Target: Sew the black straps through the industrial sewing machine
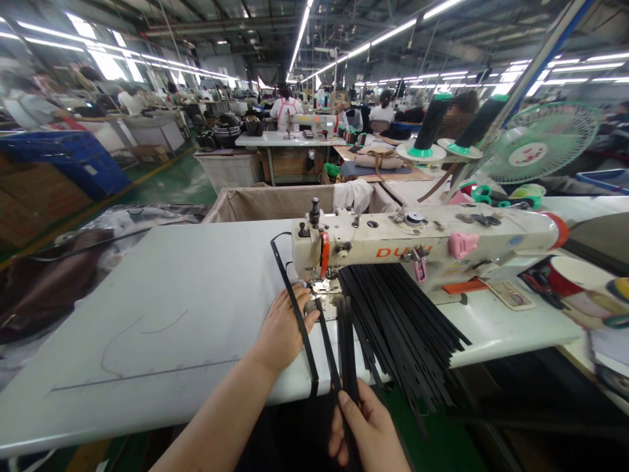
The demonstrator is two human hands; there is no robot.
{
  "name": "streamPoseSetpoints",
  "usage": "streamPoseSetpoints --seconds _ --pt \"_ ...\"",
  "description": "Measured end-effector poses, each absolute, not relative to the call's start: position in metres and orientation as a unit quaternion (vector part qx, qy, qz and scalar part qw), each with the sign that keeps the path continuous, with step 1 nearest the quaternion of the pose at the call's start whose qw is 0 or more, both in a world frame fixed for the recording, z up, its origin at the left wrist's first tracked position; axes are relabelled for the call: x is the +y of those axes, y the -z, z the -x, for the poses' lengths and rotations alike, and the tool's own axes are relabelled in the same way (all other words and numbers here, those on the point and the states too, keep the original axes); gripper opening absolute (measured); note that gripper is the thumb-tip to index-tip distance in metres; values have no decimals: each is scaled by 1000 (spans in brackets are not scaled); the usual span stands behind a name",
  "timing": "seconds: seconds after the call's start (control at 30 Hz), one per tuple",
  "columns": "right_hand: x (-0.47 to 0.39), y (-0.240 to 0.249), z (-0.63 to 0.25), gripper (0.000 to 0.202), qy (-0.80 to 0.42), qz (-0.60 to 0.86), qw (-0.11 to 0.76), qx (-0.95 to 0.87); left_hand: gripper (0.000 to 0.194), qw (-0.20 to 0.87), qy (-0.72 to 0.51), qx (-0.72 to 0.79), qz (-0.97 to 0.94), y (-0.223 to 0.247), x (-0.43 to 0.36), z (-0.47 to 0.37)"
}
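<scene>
Left hand [281, 333] palm-down, pointing forward, grip unclear; right hand [368, 423] low, pinching narrow flat black strips [348, 347], long axis forward toward off-white sewing machine [432, 236].

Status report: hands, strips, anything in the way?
Left hand by needle plate. Right hand gripping black strips. One strip crosses left hand. Strip pile fanned beneath machine arm.

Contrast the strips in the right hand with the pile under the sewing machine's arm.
The held strips are few; the pile has many. The held strips are gripped by the right hand, while the pile lies loose over the edge of the table. The held strips draw together toward the hand; the pile fans out. Both are black and narrow.
</scene>
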State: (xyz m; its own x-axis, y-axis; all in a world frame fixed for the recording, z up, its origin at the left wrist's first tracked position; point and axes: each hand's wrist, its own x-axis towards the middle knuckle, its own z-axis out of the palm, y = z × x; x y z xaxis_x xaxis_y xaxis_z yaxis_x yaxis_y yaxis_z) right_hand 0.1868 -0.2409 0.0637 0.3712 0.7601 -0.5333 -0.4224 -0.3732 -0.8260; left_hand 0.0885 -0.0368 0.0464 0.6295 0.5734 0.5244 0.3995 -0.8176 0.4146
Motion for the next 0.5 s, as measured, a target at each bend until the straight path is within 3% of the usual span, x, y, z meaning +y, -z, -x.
streamPoseSetpoints --seconds 0.2,0.5 --pt "-241 -60 -186 82 -539 619 556 -134 23 129 -375 223 -890 -60 -42 -83" --pt "-239 -54 -185 82 -547 606 557 -154 25 261 -369 370 -812 -23 5 -100"
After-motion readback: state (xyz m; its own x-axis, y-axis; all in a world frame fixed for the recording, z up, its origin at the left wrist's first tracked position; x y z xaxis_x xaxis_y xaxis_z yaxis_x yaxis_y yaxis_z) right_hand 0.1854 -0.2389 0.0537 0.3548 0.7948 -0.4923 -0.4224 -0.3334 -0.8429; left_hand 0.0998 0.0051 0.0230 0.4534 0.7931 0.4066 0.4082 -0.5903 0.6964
